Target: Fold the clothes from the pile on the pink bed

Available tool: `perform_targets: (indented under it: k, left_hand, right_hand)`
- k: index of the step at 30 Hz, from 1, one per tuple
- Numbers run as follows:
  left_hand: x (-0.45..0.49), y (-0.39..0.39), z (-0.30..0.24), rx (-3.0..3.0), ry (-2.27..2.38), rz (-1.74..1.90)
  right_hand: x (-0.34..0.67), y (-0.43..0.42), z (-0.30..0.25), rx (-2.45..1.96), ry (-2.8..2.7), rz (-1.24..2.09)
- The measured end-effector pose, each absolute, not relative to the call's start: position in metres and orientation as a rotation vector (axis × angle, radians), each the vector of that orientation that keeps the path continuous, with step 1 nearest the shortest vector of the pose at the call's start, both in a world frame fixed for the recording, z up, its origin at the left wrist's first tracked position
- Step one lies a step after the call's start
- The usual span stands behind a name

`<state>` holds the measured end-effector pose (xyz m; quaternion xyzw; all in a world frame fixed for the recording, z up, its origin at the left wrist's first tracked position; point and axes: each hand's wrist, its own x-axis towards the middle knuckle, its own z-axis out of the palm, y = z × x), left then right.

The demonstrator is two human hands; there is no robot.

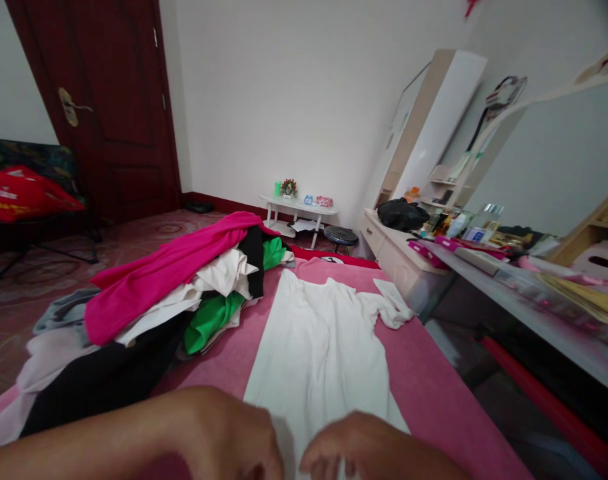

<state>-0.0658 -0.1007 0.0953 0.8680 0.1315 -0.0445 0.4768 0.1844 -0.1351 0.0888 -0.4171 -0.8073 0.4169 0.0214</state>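
Note:
A white long-sleeved top lies spread on the pink bed cover, its neck end away from me and one sleeve bunched at the right. My left hand is at the lower left part of the top, fingers curled down and partly cut off by the frame's bottom edge. Over the near end of the top, my right hand has its fingers bent and closed on the white cloth. Both hands are close together, a short gap apart. The near hem of the top is out of frame.
Left of the top is a heap of clothes with a bright pink garment, a green one and a black one. At right stand a dresser and a cluttered desk. A low white table is by the wall.

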Motion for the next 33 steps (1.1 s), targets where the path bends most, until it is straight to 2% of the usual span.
perform_targets:
  k: [3, 6, 10, 13, 19, 23, 25, 29, 31, 33]
  left_hand:
    - [-0.049, -0.044, 0.079, 2.253, 0.748, 0.205]
    - [-0.035, 0.025, 0.066, 2.299, 1.387, 0.573]
    - [-0.023, 0.099, 0.053, 2.245, 1.645, 0.566]
    - [-0.013, 0.127, 0.043, 2.267, 1.685, 0.503]
    - [0.016, 0.127, 0.028, 2.188, 1.870, 0.519]
    - [0.036, 0.092, 0.020, 2.078, 2.011, 0.610]
    - [0.042, 0.074, 0.016, 2.126, 1.988, 0.643]
    - [0.048, 0.058, 0.011, 2.220, 1.943, 0.628]
    - [0.049, 0.058, 0.010, 2.249, 1.954, 0.633]
    - [0.050, 0.060, 0.009, 2.281, 1.952, 0.650]
  right_hand:
    - [0.159, -0.098, 0.097, -1.328, -2.183, 1.144]
    - [0.135, -0.076, 0.072, -1.367, -2.032, 0.928]
    - [0.125, -0.074, 0.033, -1.340, -2.083, 0.680]
    - [0.129, -0.077, 0.029, -1.263, -2.133, 0.669]
    - [0.132, -0.076, 0.034, -1.208, -2.017, 0.869]
    - [0.150, -0.058, 0.029, -1.176, -1.638, 1.026]
    - [0.180, -0.034, 0.027, -1.229, -1.427, 0.849]
    - [0.277, 0.029, 0.029, -1.490, -1.029, 0.168]
    - [0.325, 0.054, 0.032, -1.594, -0.888, 0.069]
    - [0.360, 0.070, 0.035, -1.656, -0.859, 0.110]
